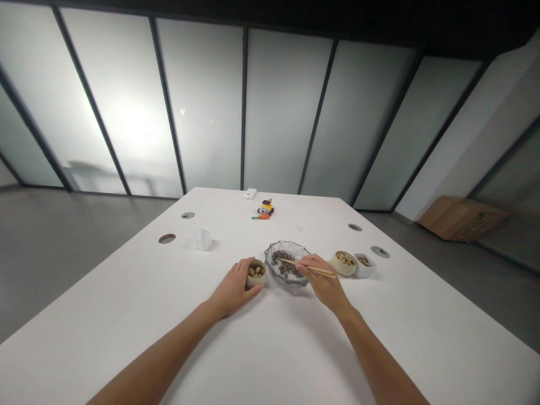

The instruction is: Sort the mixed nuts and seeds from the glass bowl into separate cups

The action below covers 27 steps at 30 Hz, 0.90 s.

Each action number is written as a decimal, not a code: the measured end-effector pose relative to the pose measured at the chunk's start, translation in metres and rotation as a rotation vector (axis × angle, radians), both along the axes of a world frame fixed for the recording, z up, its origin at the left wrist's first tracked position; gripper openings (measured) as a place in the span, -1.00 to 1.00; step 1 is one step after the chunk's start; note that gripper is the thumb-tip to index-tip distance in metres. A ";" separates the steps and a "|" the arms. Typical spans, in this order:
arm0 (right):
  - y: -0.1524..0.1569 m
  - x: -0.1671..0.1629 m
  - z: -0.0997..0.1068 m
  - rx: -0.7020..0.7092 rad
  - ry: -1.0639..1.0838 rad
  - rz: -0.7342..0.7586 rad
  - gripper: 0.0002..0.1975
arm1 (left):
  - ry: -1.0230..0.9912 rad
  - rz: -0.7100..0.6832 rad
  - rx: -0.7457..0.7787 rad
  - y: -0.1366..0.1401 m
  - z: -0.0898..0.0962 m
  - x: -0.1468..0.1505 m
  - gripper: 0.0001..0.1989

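Observation:
My left hand (pixel 238 287) curls around the left side of a small beige bowl (pixel 262 279), which stands on the table and holds brown nuts (pixel 255 271). Just right of it sits a clear, scalloped glass bowl (pixel 270 270) with many small dark seeds or beans (pixel 291 269) spread over its bottom. Over this bowl's right rim, my right hand (pixel 321 278) grips a pair of wooden chopsticks (pixel 314 270). Their tips reach down among the dark pieces. Whether anything is pinched between the tips is too small to tell.
On the right stand another beige bowl (pixel 346 270) of pale nuts and a white container (pixel 366 272) with brown pieces. A translucent cup (pixel 202 240) is at left. Farther back are a yellow toy car (pixel 266 207), a toy carrot (pixel 264 217) and a white box (pixel 250 194). Round holes pierce the white table (pixel 139 315).

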State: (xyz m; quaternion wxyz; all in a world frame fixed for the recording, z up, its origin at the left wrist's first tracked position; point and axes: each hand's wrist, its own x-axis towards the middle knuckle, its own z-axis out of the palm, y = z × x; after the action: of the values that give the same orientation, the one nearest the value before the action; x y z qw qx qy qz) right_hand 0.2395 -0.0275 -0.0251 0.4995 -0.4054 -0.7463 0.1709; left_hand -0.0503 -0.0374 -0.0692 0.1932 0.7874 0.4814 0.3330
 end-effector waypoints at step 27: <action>-0.023 -0.001 0.005 0.433 -0.248 -0.075 -0.71 | -0.234 0.074 0.103 -0.017 0.016 0.007 -0.19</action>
State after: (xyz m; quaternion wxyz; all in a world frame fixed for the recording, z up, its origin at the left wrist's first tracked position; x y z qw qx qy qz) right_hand 0.2381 -0.0505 -0.0203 0.4853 -0.3343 -0.8055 -0.0627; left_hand -0.0429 -0.0543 -0.0531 0.1950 0.7338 0.4663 0.4539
